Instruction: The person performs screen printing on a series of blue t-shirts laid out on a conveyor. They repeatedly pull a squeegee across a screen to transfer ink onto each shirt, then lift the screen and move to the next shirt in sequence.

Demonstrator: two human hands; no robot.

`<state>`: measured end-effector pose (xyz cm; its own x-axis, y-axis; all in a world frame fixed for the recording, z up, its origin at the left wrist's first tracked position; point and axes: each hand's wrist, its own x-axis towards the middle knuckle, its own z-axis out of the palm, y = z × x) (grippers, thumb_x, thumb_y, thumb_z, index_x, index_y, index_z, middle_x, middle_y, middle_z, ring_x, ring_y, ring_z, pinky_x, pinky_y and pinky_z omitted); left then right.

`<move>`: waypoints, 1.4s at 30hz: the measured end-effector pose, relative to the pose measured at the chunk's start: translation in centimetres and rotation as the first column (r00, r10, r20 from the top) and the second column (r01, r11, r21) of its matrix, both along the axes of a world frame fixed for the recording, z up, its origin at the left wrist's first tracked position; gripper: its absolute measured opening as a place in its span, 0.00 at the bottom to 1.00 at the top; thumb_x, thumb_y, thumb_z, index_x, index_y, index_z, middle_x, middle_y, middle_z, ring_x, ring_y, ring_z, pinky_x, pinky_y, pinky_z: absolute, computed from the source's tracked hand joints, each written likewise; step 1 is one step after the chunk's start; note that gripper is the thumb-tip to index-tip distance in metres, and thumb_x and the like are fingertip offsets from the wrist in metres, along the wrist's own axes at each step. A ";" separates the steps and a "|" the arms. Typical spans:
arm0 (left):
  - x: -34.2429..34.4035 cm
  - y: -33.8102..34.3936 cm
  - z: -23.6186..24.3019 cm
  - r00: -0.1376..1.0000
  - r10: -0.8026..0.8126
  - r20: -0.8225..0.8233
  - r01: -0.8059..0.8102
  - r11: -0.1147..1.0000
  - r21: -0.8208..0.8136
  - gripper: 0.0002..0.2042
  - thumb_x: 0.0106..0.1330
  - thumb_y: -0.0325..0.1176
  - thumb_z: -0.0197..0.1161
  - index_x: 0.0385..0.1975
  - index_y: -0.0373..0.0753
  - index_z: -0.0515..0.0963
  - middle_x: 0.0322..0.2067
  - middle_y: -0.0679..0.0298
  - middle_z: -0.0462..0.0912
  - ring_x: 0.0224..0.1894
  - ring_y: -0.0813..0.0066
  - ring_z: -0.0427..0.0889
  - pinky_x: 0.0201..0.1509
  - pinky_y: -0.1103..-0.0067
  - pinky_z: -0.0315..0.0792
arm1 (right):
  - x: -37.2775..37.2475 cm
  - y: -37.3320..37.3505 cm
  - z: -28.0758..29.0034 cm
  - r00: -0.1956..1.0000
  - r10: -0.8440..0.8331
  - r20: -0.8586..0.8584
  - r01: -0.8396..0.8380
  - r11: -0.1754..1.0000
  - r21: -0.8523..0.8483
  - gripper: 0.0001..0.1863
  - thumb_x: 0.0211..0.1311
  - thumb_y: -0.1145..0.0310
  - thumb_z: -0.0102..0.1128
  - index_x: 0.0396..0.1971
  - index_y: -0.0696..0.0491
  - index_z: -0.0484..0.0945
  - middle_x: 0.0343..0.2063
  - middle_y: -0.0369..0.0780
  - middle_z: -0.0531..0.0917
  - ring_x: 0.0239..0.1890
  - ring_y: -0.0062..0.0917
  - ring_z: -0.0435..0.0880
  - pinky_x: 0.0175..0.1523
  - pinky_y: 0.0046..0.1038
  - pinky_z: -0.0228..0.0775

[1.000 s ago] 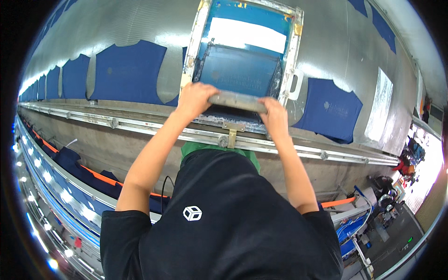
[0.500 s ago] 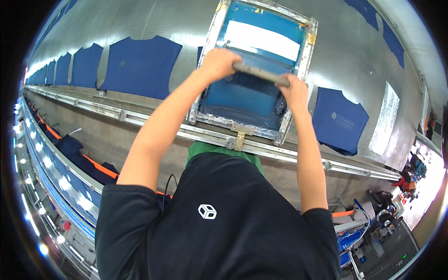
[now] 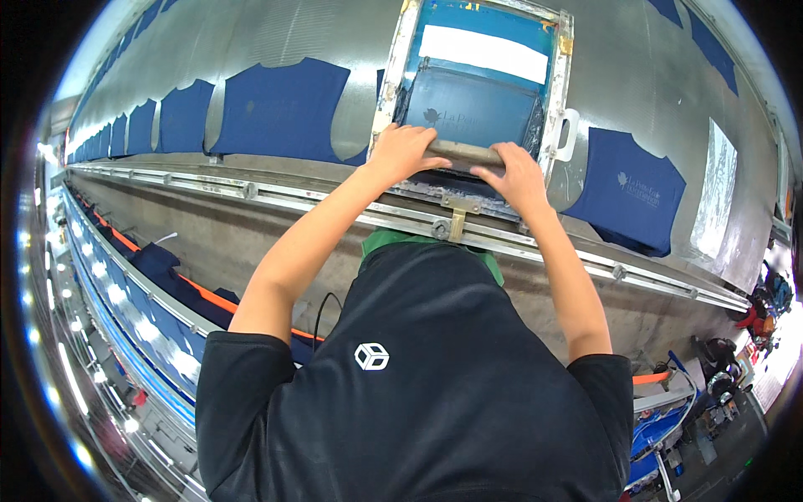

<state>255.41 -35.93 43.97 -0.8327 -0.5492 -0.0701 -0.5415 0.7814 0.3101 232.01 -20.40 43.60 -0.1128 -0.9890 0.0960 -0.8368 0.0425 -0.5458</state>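
Observation:
A squeegee [image 3: 467, 154] with a worn wooden grip lies across the near end of a screen-printing frame [image 3: 559, 79]. My left hand [image 3: 403, 153] is closed round its left end, and my right hand [image 3: 519, 178] grips the right end, thumb along the near side. Beyond the squeegee, the blue mesh [image 3: 477, 105] shows a dark leaf and lettering design. A white strip [image 3: 485, 52] crosses the mesh farther up. The squeegee's blade is hidden under its grip and my fingers.
To the right lies a navy fabric piece [image 3: 631, 191] with a pale print; more navy pieces [image 3: 280, 109] line the table leftward. A metal rail [image 3: 343, 202] runs along the near edge. A white handle [image 3: 569, 135] sticks out beside the frame. A shiny strip [image 3: 716, 188] lies far right.
Both hands have drawn the squeegee toward me, from the middle of the mesh to its near end. The leaf and lettering now show behind it. The whole view has shifted slightly.

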 end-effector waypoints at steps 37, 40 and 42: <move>5.3 7.4 0.8 0.996 -0.020 -0.086 0.032 0.988 0.149 0.34 0.56 0.26 0.71 0.66 0.57 0.75 0.67 0.67 0.77 0.68 0.64 0.76 0.68 0.63 0.71 | -12.3 -6.4 -1.9 0.570 -0.640 0.515 0.750 0.662 -0.008 0.11 0.72 0.63 0.62 0.45 0.53 0.87 0.30 0.36 0.84 0.31 0.20 0.79 0.39 0.27 0.71; 10.4 6.1 1.7 0.992 0.043 -0.120 -0.023 0.986 0.162 0.33 0.57 0.28 0.71 0.65 0.57 0.76 0.65 0.68 0.79 0.67 0.65 0.77 0.67 0.64 0.70 | -7.8 -9.5 -2.5 0.504 -0.563 0.655 0.727 0.686 0.031 0.11 0.74 0.63 0.61 0.45 0.54 0.85 0.26 0.31 0.80 0.26 0.14 0.71 0.32 0.22 0.64; 15.0 2.5 1.8 0.990 0.057 -0.128 -0.033 0.984 0.177 0.32 0.56 0.29 0.72 0.65 0.57 0.76 0.63 0.69 0.81 0.65 0.65 0.78 0.65 0.64 0.71 | -2.7 -13.2 -4.1 0.522 -0.513 0.681 0.708 0.706 -0.011 0.10 0.75 0.65 0.61 0.45 0.55 0.85 0.27 0.31 0.80 0.26 0.14 0.71 0.33 0.23 0.65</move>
<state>270.38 -33.48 45.81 -0.8157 -0.5754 -0.0594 -0.5202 0.6848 0.5103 229.26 -33.56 39.47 -0.8045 -0.5939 0.0039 -0.1474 0.1933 -0.9700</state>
